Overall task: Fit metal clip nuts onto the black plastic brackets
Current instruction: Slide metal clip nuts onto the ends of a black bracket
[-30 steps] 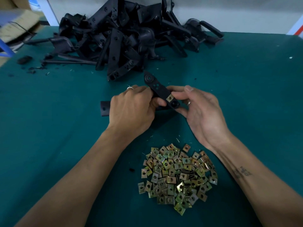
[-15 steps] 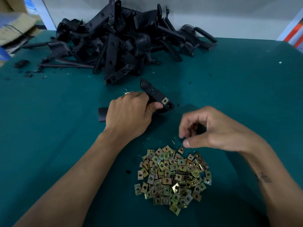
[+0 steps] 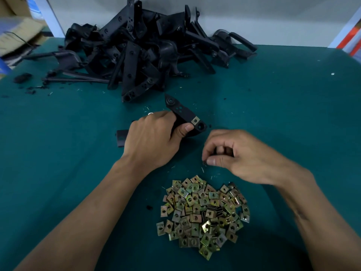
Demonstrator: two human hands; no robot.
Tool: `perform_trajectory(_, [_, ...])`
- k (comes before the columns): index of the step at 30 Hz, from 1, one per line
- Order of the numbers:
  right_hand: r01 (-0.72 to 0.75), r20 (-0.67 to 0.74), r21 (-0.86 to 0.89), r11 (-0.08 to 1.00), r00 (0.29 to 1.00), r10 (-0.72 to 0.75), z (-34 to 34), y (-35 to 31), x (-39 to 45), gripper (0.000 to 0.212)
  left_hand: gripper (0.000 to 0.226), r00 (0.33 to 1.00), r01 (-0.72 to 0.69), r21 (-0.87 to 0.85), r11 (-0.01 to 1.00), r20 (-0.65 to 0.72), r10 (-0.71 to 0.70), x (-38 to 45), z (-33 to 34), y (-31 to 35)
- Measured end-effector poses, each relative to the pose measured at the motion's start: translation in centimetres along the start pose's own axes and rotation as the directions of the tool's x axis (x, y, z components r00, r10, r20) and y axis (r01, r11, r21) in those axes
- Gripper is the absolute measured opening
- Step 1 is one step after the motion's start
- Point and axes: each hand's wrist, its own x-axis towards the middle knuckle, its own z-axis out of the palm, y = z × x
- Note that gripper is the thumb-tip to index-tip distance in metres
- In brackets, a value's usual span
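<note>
Black bracket (image 3: 183, 116) held at mid-table, one clip nut (image 3: 195, 120) already seated near its end.

Left hand (image 3: 154, 137) wraps it, thumb pressed beside the nut, probably steadying it. Right hand (image 3: 234, 153) hovers curled above the nut pile (image 3: 203, 216), fingertips pinching something small and dark, too blurred to identify.

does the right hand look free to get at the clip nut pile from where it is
Probably yes: the right hand hovers just beyond the clip nut pile with bare table between them. Its fingertips seem to pinch something small and dark, which may get in the way.
</note>
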Motion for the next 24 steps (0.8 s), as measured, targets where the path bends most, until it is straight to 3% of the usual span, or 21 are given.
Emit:
perform_trajectory(5, [0.041,-0.2,0.348,0.937,0.979,0.031,-0.7,1.8,0.5,0.012,0.069,0.999,-0.031,-0.021,0.999,0.01,0.031,-0.1,-0.1,0.2])
perform_trajectory(8, [0.181,-0.429,0.601,0.779,0.895,0.123,0.2,2.1,1.5,0.014,0.06,0.993,-0.115,-0.074,0.991,-0.013,0.114,-0.3,-0.2,0.4])
perform_trajectory(11, [0.319,-0.521,0.72,0.616,0.835,0.177,1.0,1.7,2.2,0.012,0.05,0.975,-0.218,-0.088,0.972,-0.059,0.213,-0.6,-0.4,0.6])
perform_trajectory(16, [0.404,-0.544,0.745,0.531,0.828,0.133,1.8,0.5,2.5,0.011,0.047,0.956,-0.289,-0.088,0.953,-0.079,0.283,-0.6,-0.7,0.8])
perform_trajectory(24, [0.427,-0.589,0.659,0.62,0.805,0.072,2.3,-0.6,2.7,0.024,0.044,0.94,-0.338,-0.107,0.935,-0.087,0.33,-0.6,-0.9,1.4])
